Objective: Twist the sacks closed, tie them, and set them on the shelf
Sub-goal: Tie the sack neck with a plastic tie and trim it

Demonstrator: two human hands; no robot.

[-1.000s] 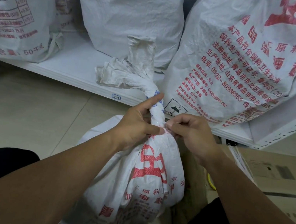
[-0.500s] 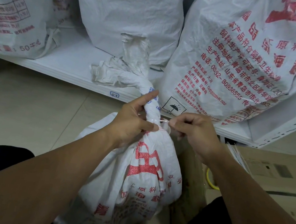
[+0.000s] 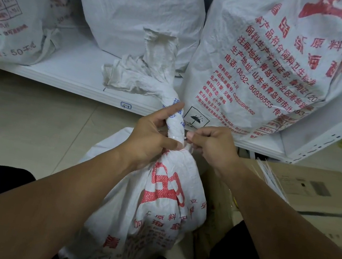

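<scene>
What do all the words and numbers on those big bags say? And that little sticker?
"0532-80936555", amid red Chinese print: big sack on the shelf, right.
Umbrella sign: same sack, low.
"50", beside blurred red print: left sack.
Red characters including "原料": sack being tied.
Blue print on its twisted neck: unreadable.
Small label on the shelf edge: too small.

Single head-worn wide-angle view, looking forward and down, close over both forearms, sack [image 3: 161,197] at centre, shelf [image 3: 73,78] just beyond, floor [image 3: 28,120] below
</scene>
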